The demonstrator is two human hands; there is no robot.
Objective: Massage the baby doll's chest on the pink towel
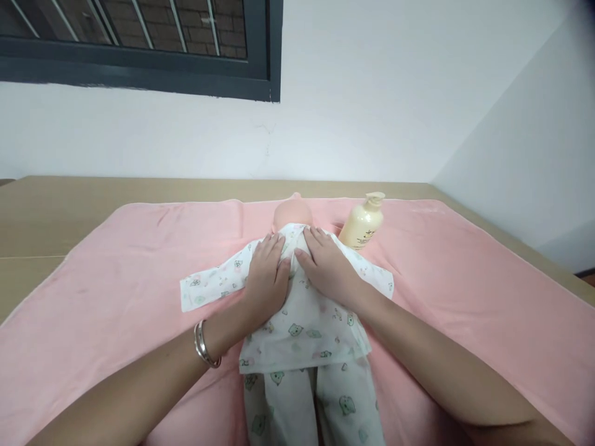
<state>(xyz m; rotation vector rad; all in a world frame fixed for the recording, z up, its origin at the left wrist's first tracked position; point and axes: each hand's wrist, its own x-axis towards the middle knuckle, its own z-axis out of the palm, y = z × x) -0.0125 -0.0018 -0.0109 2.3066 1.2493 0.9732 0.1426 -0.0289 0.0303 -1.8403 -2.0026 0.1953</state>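
Observation:
A baby doll lies on its back with its bare head [292, 214] toward the wall. It is dressed in a white printed top [302, 341] with long sleeves spread to both sides, and matching printed trousers [344, 402]. My left hand [268, 272] rests flat on the left side of the doll's upper chest, fingers stretched out. On the other side of the chest, my right hand [328, 266] lies flat with its fingers extended toward the neck. The two thumbs come close together near the middle. A silver bangle [204, 347] circles my left wrist.
A cream pump bottle [362, 222] leans to the right of the doll's head, beside the right sleeve. A pink blanket [465, 297] covers most of the wooden surface [69, 204]. Behind it rises a white wall with a dark-framed barred window [260, 68].

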